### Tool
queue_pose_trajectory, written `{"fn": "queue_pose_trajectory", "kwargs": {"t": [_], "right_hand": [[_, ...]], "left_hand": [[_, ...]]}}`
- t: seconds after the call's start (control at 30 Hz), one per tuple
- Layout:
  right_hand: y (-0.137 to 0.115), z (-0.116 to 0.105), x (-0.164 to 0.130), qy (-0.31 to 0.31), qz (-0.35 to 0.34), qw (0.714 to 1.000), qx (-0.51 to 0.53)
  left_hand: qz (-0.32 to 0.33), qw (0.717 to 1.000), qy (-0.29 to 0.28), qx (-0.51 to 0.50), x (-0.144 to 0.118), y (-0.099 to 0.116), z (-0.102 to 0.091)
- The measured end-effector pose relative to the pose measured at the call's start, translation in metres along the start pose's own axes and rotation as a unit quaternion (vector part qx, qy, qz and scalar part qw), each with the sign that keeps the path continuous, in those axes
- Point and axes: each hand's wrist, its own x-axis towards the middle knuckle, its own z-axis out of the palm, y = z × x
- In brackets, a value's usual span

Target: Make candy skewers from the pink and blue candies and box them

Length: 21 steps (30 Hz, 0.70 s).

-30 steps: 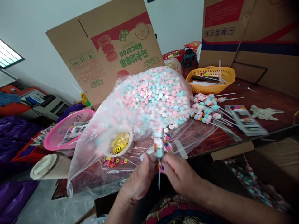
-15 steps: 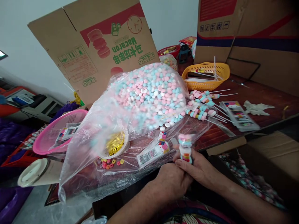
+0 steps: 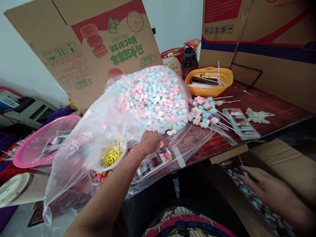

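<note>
My left hand [image 3: 151, 142] reaches to the near edge of a large clear plastic bag [image 3: 81, 138] full of pink, blue and white marshmallows [image 3: 153, 95]. Its fingertips are by a few loose white pieces, and the back of the hand hides whatever they touch. Just below lie printed packets [image 3: 150, 164]. Over a cardboard carton [image 3: 278, 161] at the lower right is my right hand [image 3: 266, 189], smeared by motion, its fingers stretched out with nothing visible in them. Beneath it, the carton holds a heap of colourful wrapped skewers [image 3: 259, 205].
Marshmallow skewers [image 3: 204, 118] lie on the table beside a plastic case [image 3: 240, 123] and a crumpled glove [image 3: 259, 116]. Behind is a yellow basket [image 3: 209, 75] with sticks. At left are a tub [image 3: 112, 158] of gold ties, ring candies [image 3: 100, 176] and a pink basket [image 3: 27, 154].
Both hands were together around a marshmallow skewer in a clear wrapper. They have parted: left to the bag's edge, right to the carton. The skewer has left the right hand.
</note>
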Motion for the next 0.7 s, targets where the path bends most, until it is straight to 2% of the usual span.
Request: {"fn": "queue_pose_trajectory", "kwargs": {"t": [0.1,0.17,0.2,0.27,0.33,0.4,0.47,0.53,0.6,0.7], "right_hand": [[-0.051,0.039,0.048,0.048,-0.116,0.992,0.018],[-0.091,0.056,0.075,0.072,-0.18,0.98,0.053],[-0.109,0.063,0.085,0.061,-0.211,0.973,0.071],[-0.133,0.071,0.096,-0.004,-0.261,0.957,0.13],[-0.14,0.076,0.096,-0.03,-0.24,0.955,0.172],[-0.137,0.076,0.09,-0.028,-0.189,0.962,0.197],[-0.131,0.073,0.084,-0.027,-0.145,0.965,0.219],[-0.126,0.067,0.081,-0.042,-0.125,0.96,0.246],[-0.123,0.061,0.082,-0.086,-0.145,0.948,0.269],[-0.121,0.061,0.087,-0.116,-0.19,0.94,0.259]], "left_hand": [[0.002,1.0,0.017,0.009,-0.016,0.015,-0.019],[0.031,0.999,0.038,0.003,-0.032,0.03,-0.029],[0.056,0.997,0.044,-0.007,-0.041,0.037,-0.032],[0.1,0.993,0.049,-0.045,-0.056,0.05,-0.032],[0.079,0.987,0.096,-0.105,-0.068,0.058,-0.024],[0.059,0.973,0.144,-0.169,-0.073,0.061,-0.011],[0.049,0.962,0.158,-0.219,-0.073,0.063,0.003],[0.048,0.952,0.158,-0.257,-0.07,0.064,0.014],[0.068,0.944,0.155,-0.284,-0.066,0.063,0.017],[0.105,0.952,0.099,-0.269,-0.064,0.058,0.011]]}}
